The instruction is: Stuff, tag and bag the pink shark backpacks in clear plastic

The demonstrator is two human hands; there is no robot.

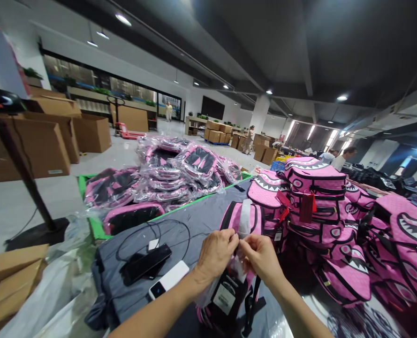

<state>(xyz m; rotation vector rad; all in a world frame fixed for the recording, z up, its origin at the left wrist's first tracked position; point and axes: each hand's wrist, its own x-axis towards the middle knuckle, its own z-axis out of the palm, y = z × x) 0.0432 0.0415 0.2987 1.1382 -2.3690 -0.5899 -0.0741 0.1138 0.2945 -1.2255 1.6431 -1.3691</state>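
Note:
A pink and black backpack [228,217] stands on the grey cloth in front of me, a white label [224,298] on its black lower part. A pale wrapping strip [244,218] runs over its top, around what looks like the carry handle. My left hand [213,256] is closed, thumb and fingers pinching the lower end of this strip. Close beside it, nearly touching, my right hand [261,257] pinches the same wrapping. Thin translucent material hangs below the fingers. The exact pinched edge is hidden by the fingertips.
A black phone [148,263], a white power bank [169,279] and a looped cable lie on the cloth [201,220] at left. Plastic-wrapped backpacks [173,183] fill a green-edged bin beyond. Pink shark-mouth backpacks [315,176] are stacked at right. Cardboard boxes [25,150] stand far left.

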